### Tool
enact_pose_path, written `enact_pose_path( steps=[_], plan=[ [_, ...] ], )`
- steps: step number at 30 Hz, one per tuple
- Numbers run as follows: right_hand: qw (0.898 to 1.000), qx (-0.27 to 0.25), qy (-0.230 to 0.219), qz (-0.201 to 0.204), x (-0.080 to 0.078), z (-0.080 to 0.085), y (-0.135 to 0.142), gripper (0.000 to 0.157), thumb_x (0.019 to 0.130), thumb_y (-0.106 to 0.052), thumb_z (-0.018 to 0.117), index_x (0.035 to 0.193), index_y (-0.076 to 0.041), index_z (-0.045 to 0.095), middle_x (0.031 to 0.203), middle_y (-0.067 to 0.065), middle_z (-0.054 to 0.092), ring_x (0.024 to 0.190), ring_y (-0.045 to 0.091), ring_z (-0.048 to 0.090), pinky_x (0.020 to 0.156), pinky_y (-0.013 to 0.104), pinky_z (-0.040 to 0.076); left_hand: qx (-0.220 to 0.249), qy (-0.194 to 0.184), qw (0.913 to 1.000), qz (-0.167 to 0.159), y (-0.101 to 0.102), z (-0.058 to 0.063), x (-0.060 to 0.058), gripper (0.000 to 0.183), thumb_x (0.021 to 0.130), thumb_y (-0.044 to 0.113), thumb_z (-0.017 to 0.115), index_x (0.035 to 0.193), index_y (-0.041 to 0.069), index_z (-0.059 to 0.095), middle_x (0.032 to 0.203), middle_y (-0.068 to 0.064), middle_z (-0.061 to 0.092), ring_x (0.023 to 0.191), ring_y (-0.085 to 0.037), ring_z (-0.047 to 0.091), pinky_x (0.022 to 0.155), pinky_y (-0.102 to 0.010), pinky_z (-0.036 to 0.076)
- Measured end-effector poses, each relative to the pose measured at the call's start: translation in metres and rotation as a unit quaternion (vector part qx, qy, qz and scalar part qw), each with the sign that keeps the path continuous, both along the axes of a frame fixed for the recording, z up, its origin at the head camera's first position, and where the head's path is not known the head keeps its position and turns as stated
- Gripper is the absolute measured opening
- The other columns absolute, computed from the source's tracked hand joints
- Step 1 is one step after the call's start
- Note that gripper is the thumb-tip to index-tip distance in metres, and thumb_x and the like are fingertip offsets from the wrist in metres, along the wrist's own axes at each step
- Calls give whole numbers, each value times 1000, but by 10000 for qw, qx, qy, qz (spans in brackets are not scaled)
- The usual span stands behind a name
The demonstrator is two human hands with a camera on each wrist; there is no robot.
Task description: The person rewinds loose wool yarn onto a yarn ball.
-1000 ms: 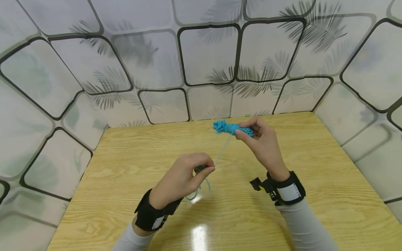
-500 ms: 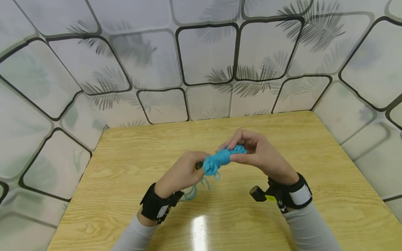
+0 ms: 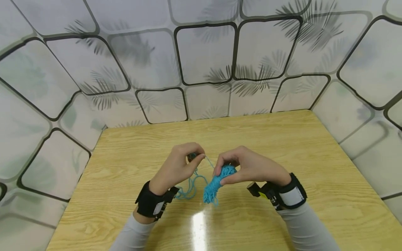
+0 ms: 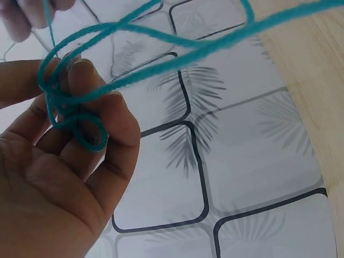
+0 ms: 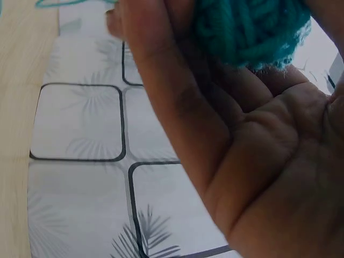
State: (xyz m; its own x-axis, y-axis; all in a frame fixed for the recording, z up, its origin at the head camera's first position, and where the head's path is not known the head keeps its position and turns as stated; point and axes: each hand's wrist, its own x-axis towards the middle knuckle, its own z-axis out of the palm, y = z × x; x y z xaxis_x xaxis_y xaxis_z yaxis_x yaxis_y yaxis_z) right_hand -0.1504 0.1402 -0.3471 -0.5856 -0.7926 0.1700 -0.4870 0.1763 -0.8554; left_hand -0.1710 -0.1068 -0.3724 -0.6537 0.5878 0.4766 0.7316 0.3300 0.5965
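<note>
A skein of bright blue yarn [image 3: 213,188], wound tight round its middle, hangs tilted above the table. My right hand [image 3: 253,168] grips its upper end between thumb and fingers; the right wrist view shows the yarn bundle [image 5: 250,32] inside the curled fingers. To the left, my left hand [image 3: 177,168] pinches the strand that runs across to the skein. In the left wrist view, loops of the blue strand [image 4: 177,62] pass round and between the curled fingers. Loose yarn [image 3: 188,191] trails below the left hand toward the wrist. The inside of the left hand's grip is partly hidden.
A light wood-grain table [image 3: 132,143] lies under both hands. Pale patterned panels [image 3: 207,52] stand behind it and at both sides. Black straps with small cameras [image 3: 292,193] sit on the wrists.
The right hand has brought the skein down and toward me, passing close by the left hand, and the skein now points downward. The left hand has risen slightly, still pinching the strand.
</note>
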Motion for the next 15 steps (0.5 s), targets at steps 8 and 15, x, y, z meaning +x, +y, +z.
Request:
enact_pose_path(
  steps=[8, 15],
  plan=[
    [9971, 314, 418, -547, -3, 0, -1, 17, 81, -24, 80, 93, -17, 69, 89, -3, 72, 75, 10, 64, 65, 31, 58, 97, 162, 9998, 78, -4, 4, 1, 9, 93, 1, 64, 88, 9, 67, 72, -1, 60, 62, -9, 51, 56, -33, 50],
    [9867, 413, 758, -1377, -7, -2, 1, 20, 78, -19, 83, 91, -18, 68, 84, -4, 68, 65, 10, 58, 57, 28, 51, 179, 273, 9995, -18, -3, 13, 10, 10, 94, 2, 64, 87, 10, 67, 73, -1, 61, 61, -9, 50, 54, -34, 49]
  ],
)
